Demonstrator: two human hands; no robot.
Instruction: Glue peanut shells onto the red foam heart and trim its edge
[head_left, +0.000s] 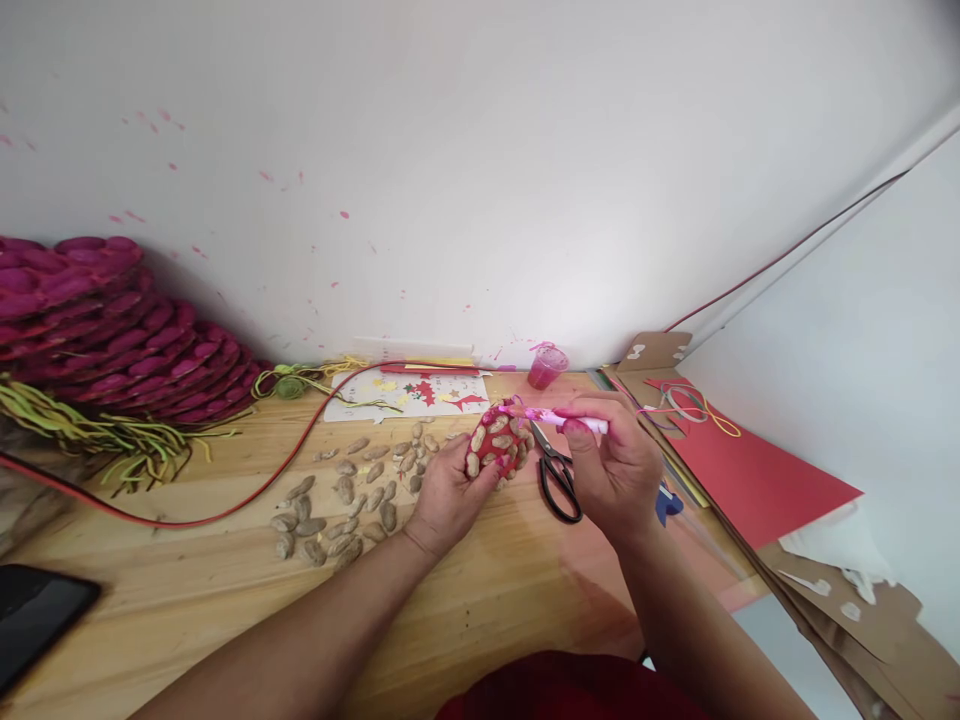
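My left hand [454,495] is closed around a red piece studded with peanuts in their shells [495,443]; some of its shells are painted pink. In my right hand [611,455] is a white-handled paintbrush [559,416], its shaft smeared with pink, and its tip meets the upper edge of the peanut piece. Pink stains mark fingers of both hands. Black-handled scissors [559,480] lie between my hands on the table. Behind them stands a clear plastic cup of pink paint [547,367]. Loose peanuts [345,510] are scattered left of my left hand.
Pink-painted peanut pieces are stacked [120,330] at the far left, with green and yellow yarn [120,430]. A red cord [262,490] crosses the wooden table. A phone [41,610] lies front left. Red card [757,470] and cardboard [847,600] are at right; a pink-spattered wall [450,180] rises behind.
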